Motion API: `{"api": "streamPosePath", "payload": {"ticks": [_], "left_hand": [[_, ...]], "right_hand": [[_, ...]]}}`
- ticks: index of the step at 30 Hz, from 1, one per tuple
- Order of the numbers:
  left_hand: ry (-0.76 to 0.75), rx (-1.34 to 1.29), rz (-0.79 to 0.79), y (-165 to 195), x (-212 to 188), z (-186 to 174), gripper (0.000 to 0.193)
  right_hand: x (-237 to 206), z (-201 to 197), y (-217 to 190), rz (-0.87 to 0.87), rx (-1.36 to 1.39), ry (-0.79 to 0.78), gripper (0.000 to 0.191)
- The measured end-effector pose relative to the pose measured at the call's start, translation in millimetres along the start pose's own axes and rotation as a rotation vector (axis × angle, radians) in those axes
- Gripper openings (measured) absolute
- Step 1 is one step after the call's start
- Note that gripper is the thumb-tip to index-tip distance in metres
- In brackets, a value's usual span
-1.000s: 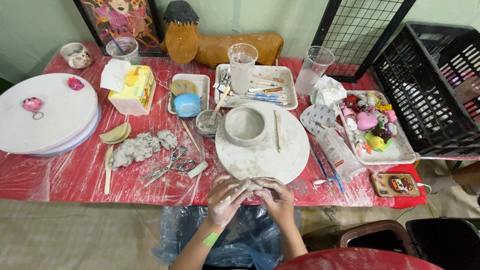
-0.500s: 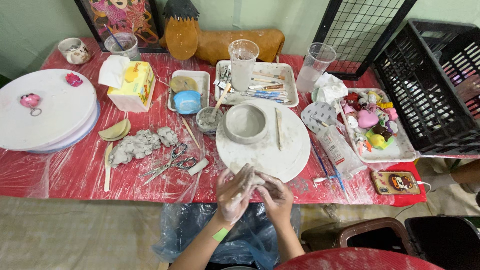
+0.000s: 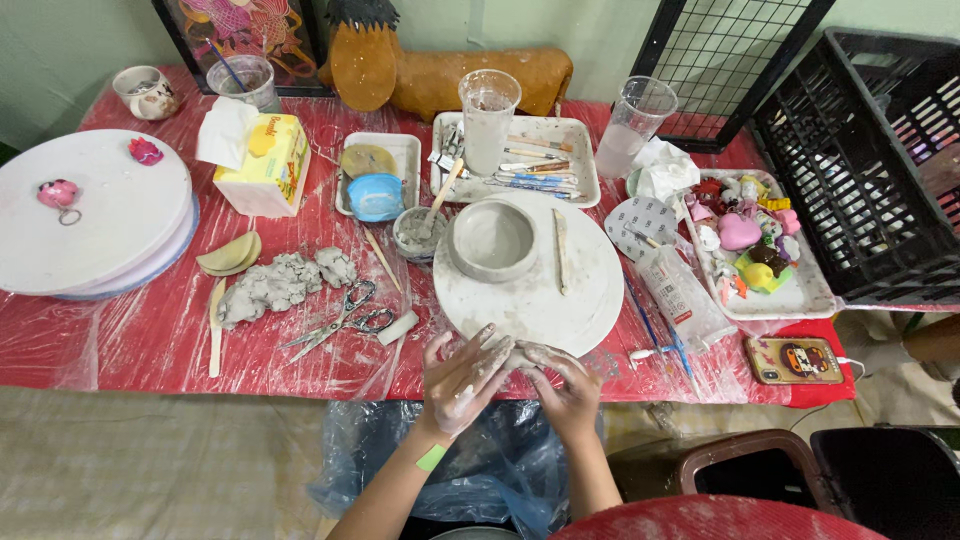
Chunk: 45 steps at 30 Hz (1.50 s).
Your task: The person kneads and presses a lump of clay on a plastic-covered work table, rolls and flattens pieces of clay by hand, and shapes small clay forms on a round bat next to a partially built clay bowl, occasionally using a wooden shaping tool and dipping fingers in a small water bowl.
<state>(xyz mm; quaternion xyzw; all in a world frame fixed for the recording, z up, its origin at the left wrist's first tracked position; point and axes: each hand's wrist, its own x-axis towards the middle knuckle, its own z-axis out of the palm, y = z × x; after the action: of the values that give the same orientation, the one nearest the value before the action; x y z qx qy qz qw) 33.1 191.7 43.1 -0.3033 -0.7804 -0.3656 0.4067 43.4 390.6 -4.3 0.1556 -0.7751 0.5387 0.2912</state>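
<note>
Both hands sit a bit lower and closer to the table edge than 1 second ago, and the left hand now tips up so its clay-smeared palm shows more. Between the 2 hands is a small lump of clay, right at the near edge of the round white board, just in front of the person. To do this step well, I think the hands should press the lump softly and evenly from both sides, turn it a little each time, and keep it over the table so bits do not fall. The left hand is about half open, fingers spread and bent, and touches the lump with its fingertips. The right hand curls more, cupped over the lump from the other side; I cannot tell how tight its hold is. A grey clay bowl stands further back on the same board, apart from the hands. A pile of spare clay and scissors lie to the left on the red plastic-covered table.
</note>
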Motion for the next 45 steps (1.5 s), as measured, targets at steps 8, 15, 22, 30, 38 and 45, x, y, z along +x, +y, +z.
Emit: {"api": "streamPosePath", "payload": {"ticks": [8,15,22,30,38,45], "left_hand": [[0.026,-0.189,-0.178,2.9,-2.2,2.6,0.031],[-0.074,-0.292,-0.081,-2.1,2.5,-9.6,0.034],[0.016,-0.185,-0.082,0.1,6.6,-8.8,0.031],[-0.071,-0.238,-0.302,-13.1,1.7,3.0,0.053],[-0.19,-0.161,-0.421,-31.0,-14.2,5.5,0.066],[-0.224,-0.239,-0.478,-36.7,-22.7,5.5,0.065]], "right_hand": [[-10.2,3.5,13.2,0.297,0.567,-0.101,0.027],[-18.6,1.5,36.0,0.412,0.658,-0.094,0.02],[-2.0,2.4,7.1,0.384,0.633,-0.137,0.025],[62.1,-17.8,-10.1,0.419,0.327,-0.432,0.035],[189.6,18.0,-4.9,0.154,-0.16,-0.364,0.043],[208.1,58.8,16.7,-0.057,-0.501,-0.489,0.046]]}}
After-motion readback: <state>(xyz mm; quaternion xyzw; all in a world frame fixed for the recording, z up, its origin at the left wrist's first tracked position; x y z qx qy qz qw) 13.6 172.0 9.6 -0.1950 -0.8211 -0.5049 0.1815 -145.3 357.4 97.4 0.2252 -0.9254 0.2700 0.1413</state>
